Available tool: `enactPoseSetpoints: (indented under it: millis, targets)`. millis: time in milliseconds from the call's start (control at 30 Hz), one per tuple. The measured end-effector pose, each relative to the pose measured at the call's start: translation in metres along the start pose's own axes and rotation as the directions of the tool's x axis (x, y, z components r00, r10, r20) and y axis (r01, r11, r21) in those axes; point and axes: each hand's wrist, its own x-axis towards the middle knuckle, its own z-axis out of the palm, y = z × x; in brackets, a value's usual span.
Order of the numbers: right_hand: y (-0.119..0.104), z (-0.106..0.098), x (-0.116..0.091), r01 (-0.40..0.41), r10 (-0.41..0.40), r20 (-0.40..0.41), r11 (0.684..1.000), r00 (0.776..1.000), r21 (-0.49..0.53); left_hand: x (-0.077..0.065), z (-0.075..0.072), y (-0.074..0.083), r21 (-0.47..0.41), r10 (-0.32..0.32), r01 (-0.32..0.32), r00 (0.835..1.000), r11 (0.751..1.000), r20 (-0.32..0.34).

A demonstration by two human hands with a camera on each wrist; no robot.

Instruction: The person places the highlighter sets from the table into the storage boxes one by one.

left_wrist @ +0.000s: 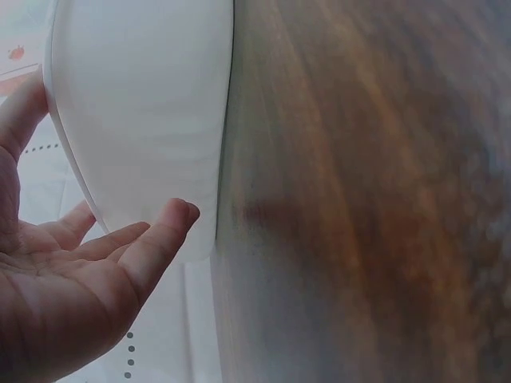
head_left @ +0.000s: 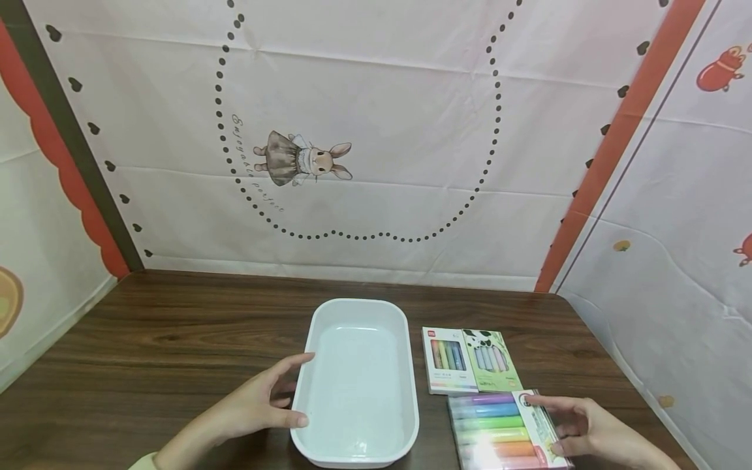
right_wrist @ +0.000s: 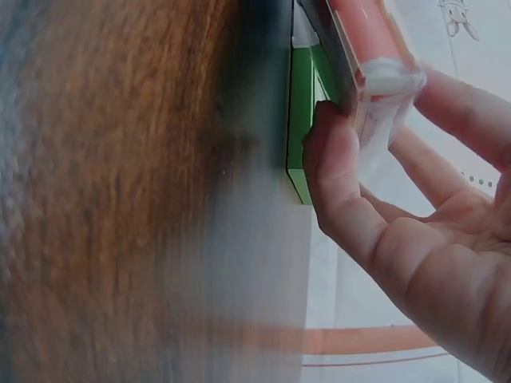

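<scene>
A deep white rectangular tray sits on the brown table. My left hand is at its left side, thumb and index fingertips on the rim. In the left wrist view the other fingers lie along the outer wall. On the right, my right hand grips the right end of a clear pack of coloured markers, in a row from purple to pink. Fingers reach under the pack in the right wrist view, where it looks tilted up off the table.
Behind the marker pack, two small flat boxes lie side by side: a white box with coloured sticks pictured and a green box with a panda-like pattern. A printed cloth hangs behind the wood-grain table and along its sides.
</scene>
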Motion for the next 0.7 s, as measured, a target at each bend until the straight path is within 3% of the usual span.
enactPoseSetpoints:
  millis: [200, 433, 700]
  targets:
    - [0.0011, 0.0000, -0.0016, -0.041, 0.039, -0.092, 0.999, 0.995, -0.012, 0.0001, 0.0003, -0.0006, -0.004, 0.004, -0.003, 1.000, 1.000, 0.005]
    - [0.0029, -0.0011, -0.0014, -0.045, 0.043, -0.117, 0.999, 0.992, -0.016, 0.0000, 0.0008, -0.0011, -0.009, 0.016, -0.016, 1.000, 1.000, 0.006]
    - [0.0015, -0.0001, -0.0023, -0.115, 0.115, -0.217, 0.993, 0.969, 0.014, 0.0007, 0.0009, -0.0023, -0.016, 0.041, -0.040, 0.999, 0.999, 0.020]
